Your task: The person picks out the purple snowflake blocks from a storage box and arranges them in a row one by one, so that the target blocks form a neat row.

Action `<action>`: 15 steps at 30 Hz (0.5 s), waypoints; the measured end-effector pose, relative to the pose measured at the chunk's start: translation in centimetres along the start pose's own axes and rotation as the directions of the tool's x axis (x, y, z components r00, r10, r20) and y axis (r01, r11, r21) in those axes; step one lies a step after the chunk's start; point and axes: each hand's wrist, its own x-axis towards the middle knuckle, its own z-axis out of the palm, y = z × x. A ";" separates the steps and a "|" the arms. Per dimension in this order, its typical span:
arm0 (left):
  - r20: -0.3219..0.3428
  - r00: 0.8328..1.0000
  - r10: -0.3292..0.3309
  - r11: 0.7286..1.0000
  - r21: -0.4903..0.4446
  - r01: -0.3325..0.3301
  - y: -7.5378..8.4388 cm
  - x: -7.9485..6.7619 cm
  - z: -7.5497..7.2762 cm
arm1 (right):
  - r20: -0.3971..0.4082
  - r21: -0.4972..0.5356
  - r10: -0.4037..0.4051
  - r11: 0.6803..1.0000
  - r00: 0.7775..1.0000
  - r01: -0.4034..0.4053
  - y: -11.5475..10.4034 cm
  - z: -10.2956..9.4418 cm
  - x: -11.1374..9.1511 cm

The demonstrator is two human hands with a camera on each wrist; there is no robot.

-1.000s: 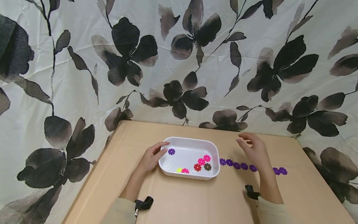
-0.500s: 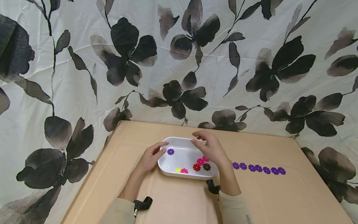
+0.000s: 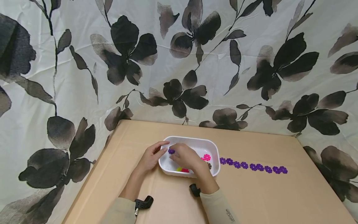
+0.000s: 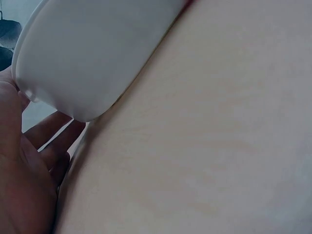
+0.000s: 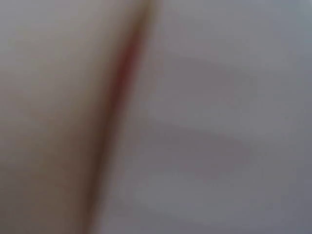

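Note:
In the head view, my left hand (image 3: 151,157) grips the left end of a white tray (image 3: 193,137), thumb at the rim. The left wrist view shows its fingers (image 4: 61,139) around the tray's end wall. My right hand (image 3: 185,155) reaches down inside the tray, its thumb and index finger bent around a purple flower-shaped disc (image 3: 171,151) near the left wall. Pink (image 3: 206,157), red, brown and yellow discs lie further along the tray, partly hidden behind this hand. The right wrist view is too blurred to show the fingers.
A slightly uneven row of several purple discs (image 3: 253,167) runs rightward from the tray's right end across the cardboard-coloured tabletop (image 3: 279,196). Behind the table hangs a white cloth (image 3: 156,71) with dark flowers.
My right hand has moved left from above the purple row, over the tray's right side, and down to the purple disc inside. The left hand has stayed on the tray.

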 end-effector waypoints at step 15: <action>-0.012 1.000 0.002 1.000 -0.008 -0.002 0.2 0.2 0.1 | -0.023 -0.250 0.002 0.968 1.000 -0.008 0.9 1.5 0.3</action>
